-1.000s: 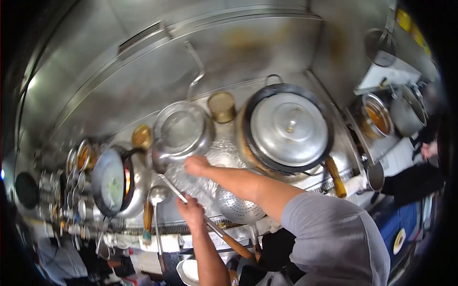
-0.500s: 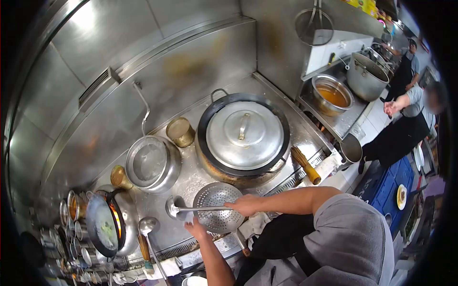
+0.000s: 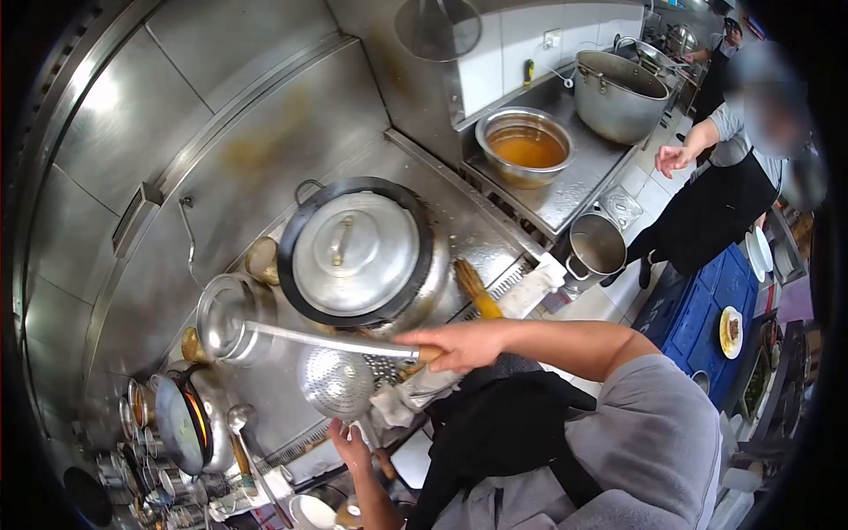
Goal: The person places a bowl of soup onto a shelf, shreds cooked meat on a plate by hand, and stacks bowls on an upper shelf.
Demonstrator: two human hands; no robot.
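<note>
My right hand [image 3: 459,345] is closed round the wooden end of a long-handled ladle [image 3: 327,339]. The ladle's bowl lies over a metal pot [image 3: 261,299] at the left, and whether it touches the pot I cannot tell. Below the ladle's handle sits a perforated skimmer [image 3: 336,385]. Just under the skimmer's rim is my left hand [image 3: 352,449], fingers apart and holding nothing. A wok [image 3: 179,424] tilts over a flame on the far left, with another ladle [image 3: 239,419] resting near it.
A large lidded wok [image 3: 355,252] fills the middle of the stove. Beside it lies a bamboo brush [image 3: 477,290]. To the right stand a bowl of amber liquid [image 3: 527,150], a tall pot [image 3: 620,99] and blue crates [image 3: 698,305]. A co-worker's hand [image 3: 675,161] is raised there.
My view has swung to the right. My right hand has lifted the ladle and carried its bowl towards the metal pot. My left hand has come down near the skimmer's lower edge.
</note>
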